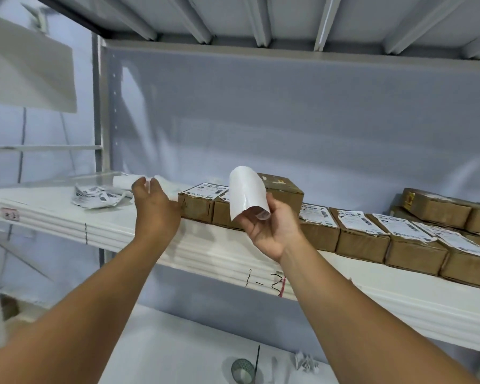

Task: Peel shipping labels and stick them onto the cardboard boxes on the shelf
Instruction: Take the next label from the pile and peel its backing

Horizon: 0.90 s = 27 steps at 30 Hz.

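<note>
Risk of self-sticking or creasing for curled sheet [247,198] pinched in right hand [269,228]; left hand [153,206] near loose labels [94,196], grip unclear.

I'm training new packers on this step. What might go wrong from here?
1. The curled white sheet in the right hand rolls over itself at its lower edge; if sticky, it may bond to itself or crease.
2. The left hand reaches beside the loose label pile on the shelf; a nudge could scatter it.
3. The front-row cardboard boxes already carry shipping labels, so double-labelling is possible.
</note>
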{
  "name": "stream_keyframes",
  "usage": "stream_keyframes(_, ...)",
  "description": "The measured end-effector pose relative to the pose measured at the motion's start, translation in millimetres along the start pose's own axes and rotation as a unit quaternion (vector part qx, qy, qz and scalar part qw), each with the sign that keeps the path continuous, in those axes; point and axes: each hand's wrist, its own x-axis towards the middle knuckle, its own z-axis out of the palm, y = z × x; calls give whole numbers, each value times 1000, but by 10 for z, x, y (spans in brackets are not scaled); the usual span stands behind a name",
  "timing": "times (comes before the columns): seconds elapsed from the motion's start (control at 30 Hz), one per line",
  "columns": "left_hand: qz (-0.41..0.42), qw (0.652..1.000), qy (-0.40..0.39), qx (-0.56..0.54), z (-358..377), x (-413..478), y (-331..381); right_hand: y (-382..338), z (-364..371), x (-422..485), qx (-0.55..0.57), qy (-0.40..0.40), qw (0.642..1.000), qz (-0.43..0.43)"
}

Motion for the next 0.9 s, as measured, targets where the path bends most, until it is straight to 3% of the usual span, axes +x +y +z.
stream_keyframes(0.17,-3,987,-98,127,42,207,-398,143,71,102,7,8,1000,1)
stream_keyframes(0.23,24,982,-78,173,57,210,-489,190,81,151,6,13,1000,-3)
stream_keyframes(0.33,144,988,36,41,21,43,-360,228,83,204,27,22,999,-15)
stream_keyframes(0.4,170,979,26,-113,-51,-151,-107,241,78,234,40,33,998,-26)
stream_keyframes(0.47,55,949,-76,-301,-100,-316,136,262,75,246,46,40,998,-27)
stream_keyframes(0.53,-127,849,-205,-469,-100,-389,297,294,66,236,46,40,998,-21)
stream_keyframes(0.57,-179,801,-245,-517,-92,-413,333,303,62,219,44,41,998,-20)
stream_keyframes(0.63,-226,750,-256,-566,-87,-465,373,314,53,179,33,53,998,-26)
stream_keyframes(0.7,-253,745,-227,-574,-104,-498,402,304,48,137,31,57,997,-37)
stream_keyframes(0.9,-247,772,-197,-552,-197,-572,437,164,-22,-13,-33,116,987,-101)
